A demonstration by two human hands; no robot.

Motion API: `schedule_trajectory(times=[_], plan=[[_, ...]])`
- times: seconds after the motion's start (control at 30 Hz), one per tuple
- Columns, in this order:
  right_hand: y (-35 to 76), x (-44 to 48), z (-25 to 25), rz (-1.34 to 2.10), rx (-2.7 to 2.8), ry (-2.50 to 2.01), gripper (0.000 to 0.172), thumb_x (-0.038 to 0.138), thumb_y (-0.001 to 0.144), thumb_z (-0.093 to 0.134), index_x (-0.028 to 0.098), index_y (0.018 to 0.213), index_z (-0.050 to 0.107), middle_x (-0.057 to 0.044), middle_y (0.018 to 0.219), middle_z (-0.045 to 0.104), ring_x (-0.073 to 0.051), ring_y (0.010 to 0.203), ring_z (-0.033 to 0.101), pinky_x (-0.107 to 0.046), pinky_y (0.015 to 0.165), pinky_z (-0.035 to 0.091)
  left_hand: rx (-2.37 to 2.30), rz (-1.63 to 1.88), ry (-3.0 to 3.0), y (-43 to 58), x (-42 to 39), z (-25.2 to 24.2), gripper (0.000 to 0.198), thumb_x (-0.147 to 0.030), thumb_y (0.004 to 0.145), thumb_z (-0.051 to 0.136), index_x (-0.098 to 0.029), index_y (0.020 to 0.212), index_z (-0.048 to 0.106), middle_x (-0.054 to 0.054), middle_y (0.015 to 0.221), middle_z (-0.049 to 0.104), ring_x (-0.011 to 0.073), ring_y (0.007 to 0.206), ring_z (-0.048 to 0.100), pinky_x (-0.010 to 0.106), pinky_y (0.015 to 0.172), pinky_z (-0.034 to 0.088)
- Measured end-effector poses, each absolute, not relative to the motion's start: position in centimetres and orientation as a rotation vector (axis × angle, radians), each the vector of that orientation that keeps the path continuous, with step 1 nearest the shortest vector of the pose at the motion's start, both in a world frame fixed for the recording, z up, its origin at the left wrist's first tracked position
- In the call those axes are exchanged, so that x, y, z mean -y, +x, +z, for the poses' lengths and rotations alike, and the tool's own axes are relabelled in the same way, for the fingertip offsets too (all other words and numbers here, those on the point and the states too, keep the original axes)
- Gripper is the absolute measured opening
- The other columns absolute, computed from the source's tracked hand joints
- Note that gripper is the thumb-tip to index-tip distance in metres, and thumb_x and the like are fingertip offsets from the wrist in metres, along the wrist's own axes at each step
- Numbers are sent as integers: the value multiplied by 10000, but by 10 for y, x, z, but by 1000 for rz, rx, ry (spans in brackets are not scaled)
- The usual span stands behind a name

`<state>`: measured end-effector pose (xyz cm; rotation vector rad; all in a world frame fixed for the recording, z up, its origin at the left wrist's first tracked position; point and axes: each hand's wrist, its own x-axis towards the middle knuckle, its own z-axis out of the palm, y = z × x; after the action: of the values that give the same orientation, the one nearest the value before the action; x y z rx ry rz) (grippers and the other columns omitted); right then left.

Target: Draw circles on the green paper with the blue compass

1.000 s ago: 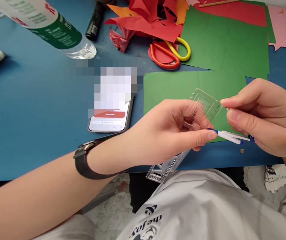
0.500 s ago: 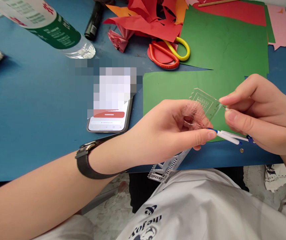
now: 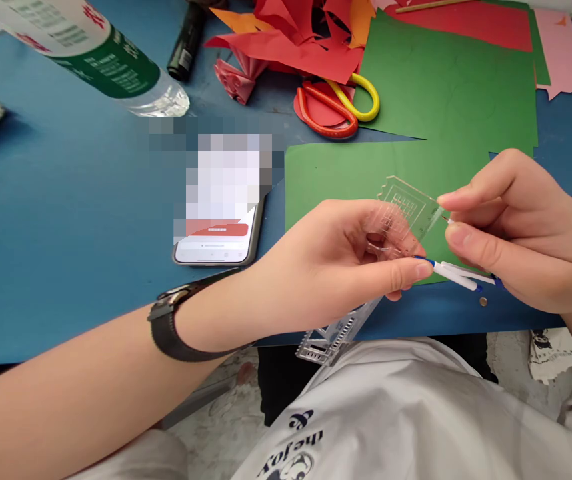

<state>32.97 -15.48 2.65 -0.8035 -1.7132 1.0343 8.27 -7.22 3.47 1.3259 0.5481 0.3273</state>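
Note:
My left hand [image 3: 346, 260] is closed around a clear plastic stencil ruler [image 3: 409, 207], whose cut-out end rises above the fingers. Below the wrist, its other slotted end [image 3: 333, 337] sticks out over the table edge. A white-and-blue pen [image 3: 456, 275] lies under the left thumb, and a second slim white piece with a blue end [image 3: 497, 281] runs beside it toward the right palm. Close to the stencil's right edge, my right hand [image 3: 521, 233] pinches a thin pen refill [image 3: 447, 220] between thumb and forefinger. Only its pointed tip shows; the fingers hide the rest.
A smartphone [image 3: 216, 250] lies left of green paper sheets [image 3: 326, 170]. Behind are red-and-yellow scissors [image 3: 331, 113], red paper scraps [image 3: 296, 53], a black marker [image 3: 186, 47] and a water bottle [image 3: 116, 67]. A small round metal piece [image 3: 483, 302] rests near the table's front edge.
My right hand has shifted slightly left, and a little more of the refill's tip shows. My left hand and the stencil ruler stay almost in place.

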Motion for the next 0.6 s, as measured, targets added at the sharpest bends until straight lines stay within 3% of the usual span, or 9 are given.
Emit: schedule_trajectory(times=[0.17, 0.4, 0.6], plan=[[327, 154, 25, 1011, 1674, -818, 314, -17, 1140, 560, 286, 1200, 616, 131, 751, 336, -40, 534, 266, -224, 518, 265, -550, 319, 1363, 83, 72, 33, 286, -212, 999, 988, -266, 862, 742, -61, 802, 769, 140, 669, 721, 255, 647, 648], [329, 157, 29, 968, 1682, -860, 346, -54, 1117, 587, 276, 1195, 653, 123, 763, 394, -29, 573, 356, -218, 547, 307, -522, 312, 1283, 82, 72, 36, 291, -116, 962, 1012, -243, 858, 771, -86, 766, 764, 93, 649, 706, 181, 617, 632], [332, 161, 29, 935, 1704, -914, 325, -33, 1151, 606, 280, 1218, 663, 108, 786, 436, -34, 624, 437, -184, 553, 350, -534, 306, 1278, 82, 72, 38, 234, -104, 979, 923, -251, 859, 788, -103, 774, 783, 71, 648, 729, 146, 620, 629]])
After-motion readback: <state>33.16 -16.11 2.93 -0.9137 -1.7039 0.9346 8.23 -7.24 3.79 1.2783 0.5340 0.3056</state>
